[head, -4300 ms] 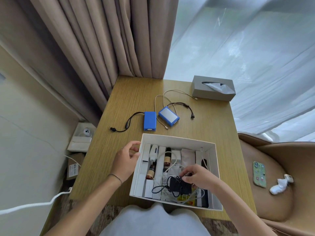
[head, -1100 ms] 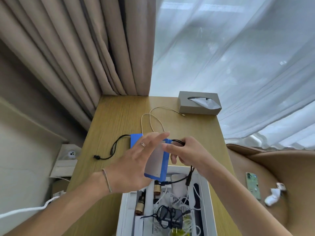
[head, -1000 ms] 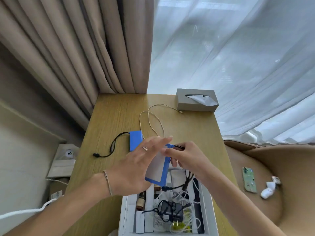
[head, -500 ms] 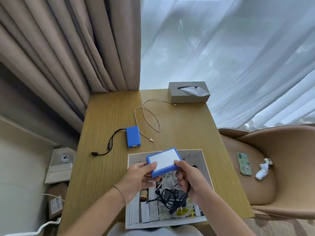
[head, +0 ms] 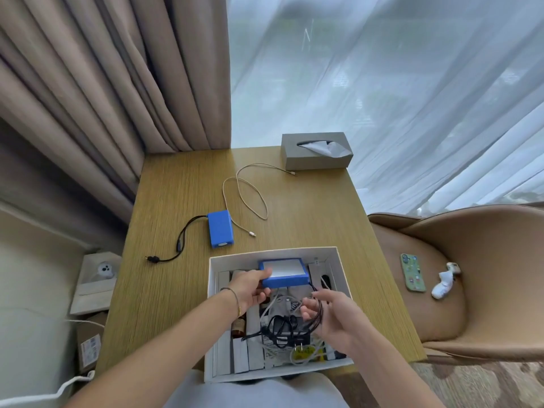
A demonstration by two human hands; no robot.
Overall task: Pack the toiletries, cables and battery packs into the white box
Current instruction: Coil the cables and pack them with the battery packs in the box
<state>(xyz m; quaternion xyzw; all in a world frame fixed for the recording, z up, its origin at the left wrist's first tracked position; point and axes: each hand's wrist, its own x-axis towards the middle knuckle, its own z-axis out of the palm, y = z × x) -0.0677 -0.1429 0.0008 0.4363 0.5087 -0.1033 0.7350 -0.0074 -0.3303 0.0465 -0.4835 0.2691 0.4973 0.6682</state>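
The white box point(head: 214, 262) stands at the near edge of the wooden table point(head: 309, 219), filled with bottles, white cartons and a black charger point(head: 287, 325). My left hand point(head: 250, 287) grips the left end of a blue battery pack with a white face point(head: 284, 272), held level over the far part of the box. The pack's black cable point(head: 319, 307) loops over the loosely curled fingers of my right hand point(head: 329, 315) above the box's middle. A second blue battery pack point(head: 220, 232) with a black lead lies on the table beyond the box, beside a loose white cable point(head: 244, 195).
A grey tissue box point(head: 316, 151) sits at the table's far right corner. Curtains hang behind the table. To the right is a tan chair point(head: 471, 275) with a phone point(head: 412, 272) and a small white item on its seat. Small boxes lie on the floor left.
I lifted the white-faced battery pack from the table, brought it back over the box and lowered it to the box's far part. My right hand dropped to the trailing black cable.
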